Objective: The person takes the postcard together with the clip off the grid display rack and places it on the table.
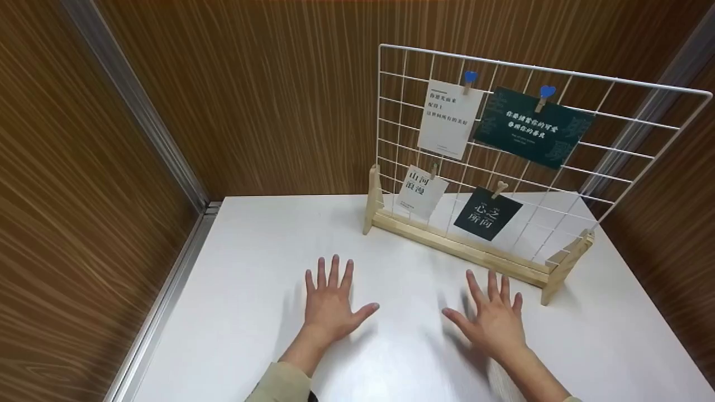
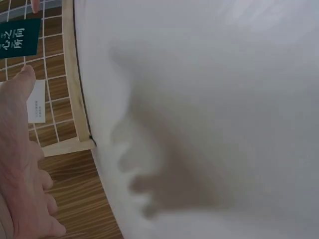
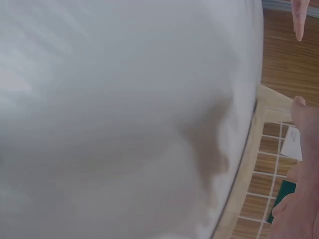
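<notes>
Fingers spread and palm down, my left hand hovers over the white table, holding nothing. To its right my right hand is also spread above the table, near the front of the stand and holding nothing. A white wire grid stands in a wooden base. Clipped to its upper part are a white card and a dark green card, each under a peg with a blue heart. Lower hang a small white card and a small dark card. Both wrist views show hand shadows on the tabletop.
The white table runs up to a wood-grain back wall. Wood-grain panels flank it left and right, with a metal rail along the left edge. The grid stand's right foot juts toward the front right.
</notes>
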Tool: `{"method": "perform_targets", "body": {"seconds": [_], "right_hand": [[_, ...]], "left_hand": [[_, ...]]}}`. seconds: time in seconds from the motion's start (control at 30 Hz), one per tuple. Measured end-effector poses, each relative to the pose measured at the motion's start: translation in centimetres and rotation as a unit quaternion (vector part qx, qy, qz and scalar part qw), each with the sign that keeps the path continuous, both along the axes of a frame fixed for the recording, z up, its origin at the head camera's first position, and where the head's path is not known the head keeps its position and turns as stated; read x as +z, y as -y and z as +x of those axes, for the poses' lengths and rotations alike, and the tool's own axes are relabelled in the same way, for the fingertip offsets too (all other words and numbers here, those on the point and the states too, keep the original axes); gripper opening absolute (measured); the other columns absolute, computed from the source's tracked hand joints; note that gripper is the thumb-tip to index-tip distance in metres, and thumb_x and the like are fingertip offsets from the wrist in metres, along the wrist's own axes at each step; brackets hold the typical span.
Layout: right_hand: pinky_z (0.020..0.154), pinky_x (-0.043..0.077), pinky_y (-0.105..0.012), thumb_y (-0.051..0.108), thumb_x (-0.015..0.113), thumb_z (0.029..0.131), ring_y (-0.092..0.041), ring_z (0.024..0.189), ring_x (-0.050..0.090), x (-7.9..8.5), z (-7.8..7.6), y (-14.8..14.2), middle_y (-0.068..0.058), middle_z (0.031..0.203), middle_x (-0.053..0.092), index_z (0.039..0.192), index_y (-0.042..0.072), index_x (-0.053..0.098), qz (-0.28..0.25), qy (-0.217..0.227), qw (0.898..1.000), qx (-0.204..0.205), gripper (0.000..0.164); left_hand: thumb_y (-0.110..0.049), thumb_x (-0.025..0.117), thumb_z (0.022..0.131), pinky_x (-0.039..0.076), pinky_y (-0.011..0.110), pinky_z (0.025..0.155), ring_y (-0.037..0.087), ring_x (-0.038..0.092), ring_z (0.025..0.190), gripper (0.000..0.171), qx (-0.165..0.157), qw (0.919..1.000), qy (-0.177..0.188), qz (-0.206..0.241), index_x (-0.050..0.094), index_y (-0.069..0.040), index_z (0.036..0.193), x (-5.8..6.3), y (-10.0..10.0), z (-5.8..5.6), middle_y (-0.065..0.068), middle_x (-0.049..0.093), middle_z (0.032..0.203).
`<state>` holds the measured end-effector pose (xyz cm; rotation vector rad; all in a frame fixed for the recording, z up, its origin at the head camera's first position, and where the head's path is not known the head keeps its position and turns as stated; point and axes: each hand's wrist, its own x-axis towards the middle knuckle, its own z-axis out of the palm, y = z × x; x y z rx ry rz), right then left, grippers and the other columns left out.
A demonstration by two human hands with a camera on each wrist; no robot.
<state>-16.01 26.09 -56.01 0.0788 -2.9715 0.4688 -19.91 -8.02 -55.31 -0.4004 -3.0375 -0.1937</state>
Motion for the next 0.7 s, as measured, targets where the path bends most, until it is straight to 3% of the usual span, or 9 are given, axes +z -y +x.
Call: {"method": "perform_targets", "body": {"seconds": [0.2,0.43,0.7], "right_hand": [[0.113,0.011,-0.084,0.074,0.063,0.093,-0.065,0.152,0.010,2.0,0.0,-1.6,-0.039,0.167,0.016,0.166,0.011,0.033,0.001,-0.002,1.000,-0.018,0.101],[0.115,0.005,-0.083,0.074,0.067,0.091,-0.064,0.153,0.000,4.6,0.1,-3.4,-0.039,0.169,0.007,0.167,0.012,0.029,-0.023,-0.034,0.998,-0.048,0.105],[0.116,-0.003,-0.080,0.076,0.062,0.092,-0.059,0.155,-0.008,7.4,0.0,-5.2,-0.037,0.170,0.000,0.170,0.013,0.019,-0.014,-0.039,0.995,-0.087,0.108]], "left_hand": [[-0.091,0.039,0.090,0.008,0.070,0.124,0.047,0.006,0.160,0.111,-0.008,0.9998,0.004,-0.019,0.021,-0.018,0.171,2.5,-0.4,-2.0,0.018,0.013,0.176],[-0.093,0.030,0.090,0.007,0.069,0.125,0.045,0.003,0.161,0.111,-0.019,0.9982,-0.010,-0.056,0.015,-0.020,0.172,6.0,-1.0,-5.1,0.018,0.009,0.177],[-0.092,0.031,0.091,0.005,0.066,0.126,0.044,0.002,0.162,0.109,-0.030,0.9975,-0.023,-0.059,0.012,-0.021,0.172,9.5,-1.7,-8.2,0.019,0.007,0.177]]}}
